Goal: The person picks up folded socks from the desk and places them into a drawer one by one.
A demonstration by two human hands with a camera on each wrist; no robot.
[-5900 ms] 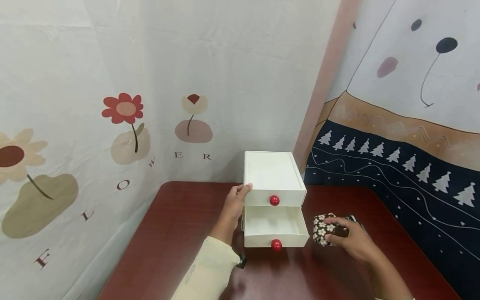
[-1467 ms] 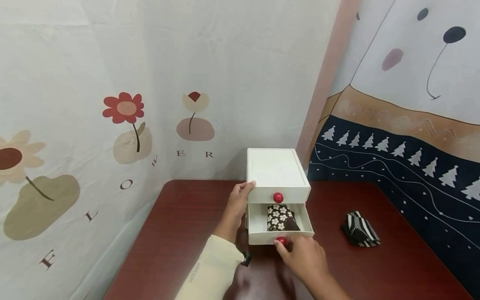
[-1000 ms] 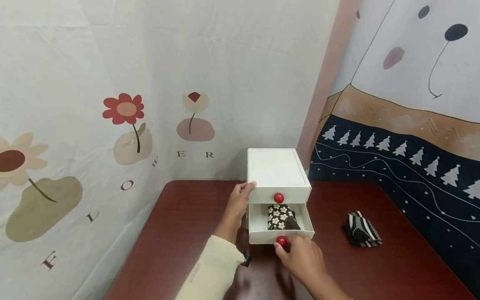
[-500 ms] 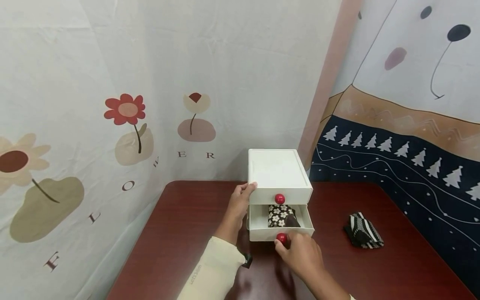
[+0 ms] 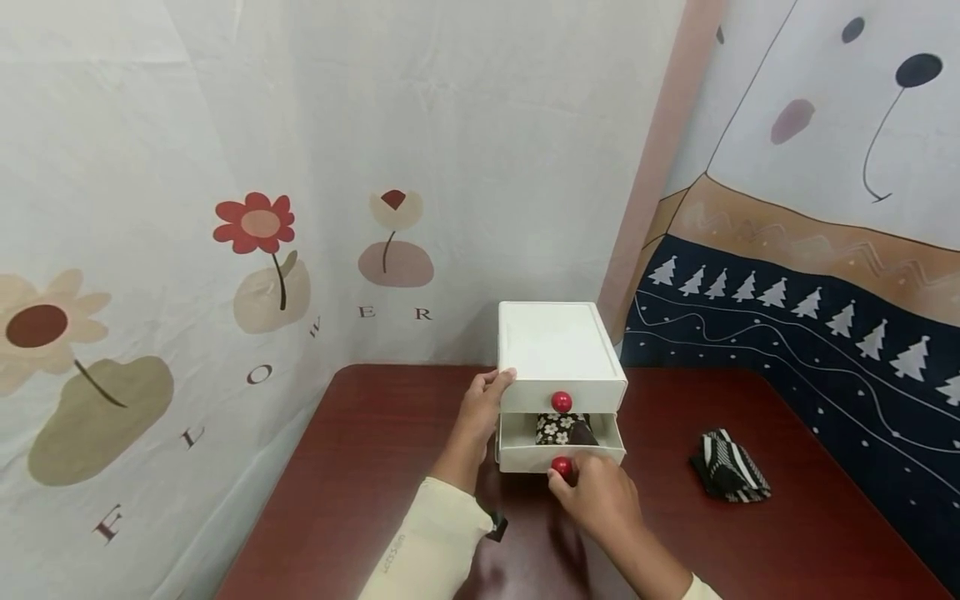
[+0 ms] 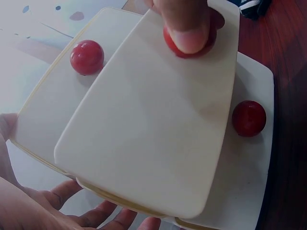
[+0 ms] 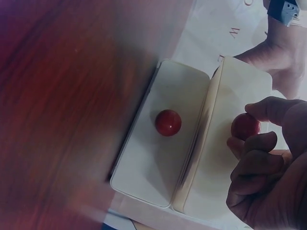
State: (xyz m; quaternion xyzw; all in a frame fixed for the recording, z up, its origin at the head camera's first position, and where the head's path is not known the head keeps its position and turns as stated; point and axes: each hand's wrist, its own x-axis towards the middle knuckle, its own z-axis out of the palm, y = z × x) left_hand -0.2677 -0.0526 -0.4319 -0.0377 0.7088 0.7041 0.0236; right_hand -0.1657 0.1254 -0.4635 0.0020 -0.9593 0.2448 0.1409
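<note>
Your left sleeve (image 5: 429,542) is pale cream, with a line of small grey lettering (image 5: 393,554), too blurred to read; a dark band (image 7: 283,10) shows at that wrist, and your right cuff (image 5: 701,590) is cream too

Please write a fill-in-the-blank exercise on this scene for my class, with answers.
The right hand pinches a ____ knob.
In the open drawer lies a dark bundle printed with pale ____.
The striped bundle lies on the ____.
The left hand holds the cabinet, whose top is ____.
Missing words: red; flowers; table; white.
</note>
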